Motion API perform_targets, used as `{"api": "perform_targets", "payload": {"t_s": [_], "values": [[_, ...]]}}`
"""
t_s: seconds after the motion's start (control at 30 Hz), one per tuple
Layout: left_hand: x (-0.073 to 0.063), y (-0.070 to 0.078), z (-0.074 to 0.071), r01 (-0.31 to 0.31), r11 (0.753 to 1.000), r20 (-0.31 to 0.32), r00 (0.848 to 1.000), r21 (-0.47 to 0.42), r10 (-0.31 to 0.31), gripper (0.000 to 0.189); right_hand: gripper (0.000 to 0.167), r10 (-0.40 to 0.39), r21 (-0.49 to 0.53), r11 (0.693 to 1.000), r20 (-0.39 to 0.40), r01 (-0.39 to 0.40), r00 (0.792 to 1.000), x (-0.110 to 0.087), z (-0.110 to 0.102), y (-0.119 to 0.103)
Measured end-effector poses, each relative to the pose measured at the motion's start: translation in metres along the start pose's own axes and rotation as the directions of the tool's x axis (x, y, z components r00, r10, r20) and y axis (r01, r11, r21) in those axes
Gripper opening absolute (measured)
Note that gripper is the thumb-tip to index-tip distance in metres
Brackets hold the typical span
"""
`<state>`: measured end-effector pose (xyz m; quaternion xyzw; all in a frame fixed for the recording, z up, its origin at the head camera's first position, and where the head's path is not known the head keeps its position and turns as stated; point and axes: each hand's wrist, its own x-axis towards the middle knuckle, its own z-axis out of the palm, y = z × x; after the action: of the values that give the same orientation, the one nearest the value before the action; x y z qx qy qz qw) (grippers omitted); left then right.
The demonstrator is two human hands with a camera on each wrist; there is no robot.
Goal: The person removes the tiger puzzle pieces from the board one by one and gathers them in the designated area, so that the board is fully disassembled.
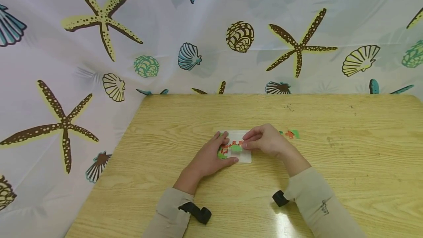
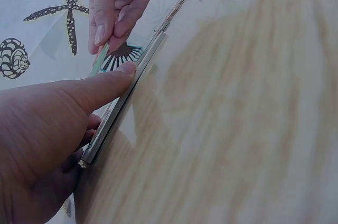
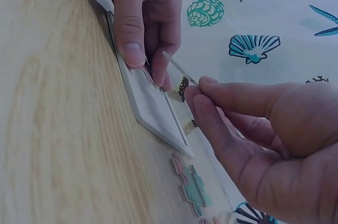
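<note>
A small white puzzle tray lies on the table, partly filled on its left side with orange and green pieces. My left hand grips the tray at its left part, thumb along the near edge and fingers toward the far edge. Over the tray, my right hand pinches a green and orange puzzle piece between thumb and fingertips. Seen edge-on in the right wrist view, that thin piece is held above the tray. The left fingers hide some of the fitted pieces.
Loose puzzle pieces lie on the wooden table to the right of the tray, partly behind my right hand. A white curtain printed with shells and starfish hangs behind the table and along its left side.
</note>
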<state>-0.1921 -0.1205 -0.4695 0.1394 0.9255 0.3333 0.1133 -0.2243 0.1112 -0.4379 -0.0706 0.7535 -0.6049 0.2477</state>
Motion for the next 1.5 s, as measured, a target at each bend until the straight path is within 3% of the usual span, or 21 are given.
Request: {"api": "perform_targets", "payload": {"t_s": [0.3,0.73,1.5], "values": [[0.001,0.000,-0.001,0.006,1.000,0.000,1.000,0.002,-0.006,0.085,0.026,-0.007,-0.004,1.000,0.012,0.007,1.000,-0.002,-0.005,-0.002],[-0.001,0.000,0.001,-0.001,1.000,-0.003,1.000,-0.014,0.001,0.078,0.025,-0.002,-0.052,0.999,0.036,0.004,0.999,-0.002,-0.010,0.003],[0.002,0.001,-0.002,0.009,1.000,0.009,1.000,-0.012,-0.009,0.087,0.029,-0.036,-0.020,0.999,0.048,0.037,0.998,-0.010,-0.026,-0.002]]}}
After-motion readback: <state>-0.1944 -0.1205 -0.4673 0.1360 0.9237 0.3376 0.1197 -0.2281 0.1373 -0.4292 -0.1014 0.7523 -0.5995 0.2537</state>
